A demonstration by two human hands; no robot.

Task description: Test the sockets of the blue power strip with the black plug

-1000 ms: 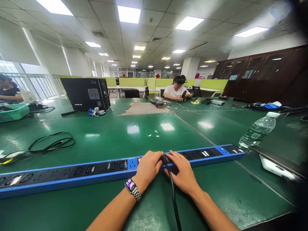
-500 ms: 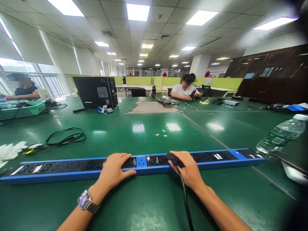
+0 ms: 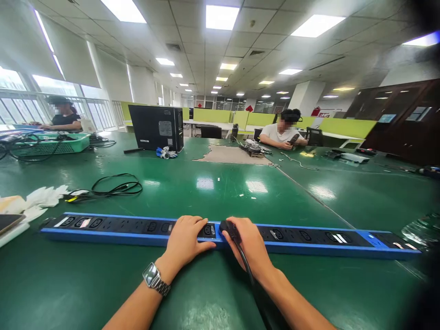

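Note:
A long blue power strip [image 3: 120, 235] with black socket sections lies across the green table in front of me. My left hand [image 3: 184, 243] grips it left of its middle, thumb along the near side and fingers over the top; a watch [image 3: 155, 277] is on that wrist. In my right hand [image 3: 250, 247] is a black plug [image 3: 228, 228], held at the blue socket section near the strip's middle. Whether its pins are in the socket is hidden. The plug's thick black cord [image 3: 246, 266] runs down toward the near table edge.
A coiled black cable [image 3: 117, 187] and white gloves [image 3: 46, 196] lie to the left. Farther back stand a green basket [image 3: 74, 144] and a black computer case [image 3: 156, 128]. A clear bottle [image 3: 421, 231] is at the right. Two people sit beyond the table.
My right hand has moved the plug leftward along the strip to the blue socket section, closer to my left hand. The left hand keeps its place on the strip. The camera view has shifted left.

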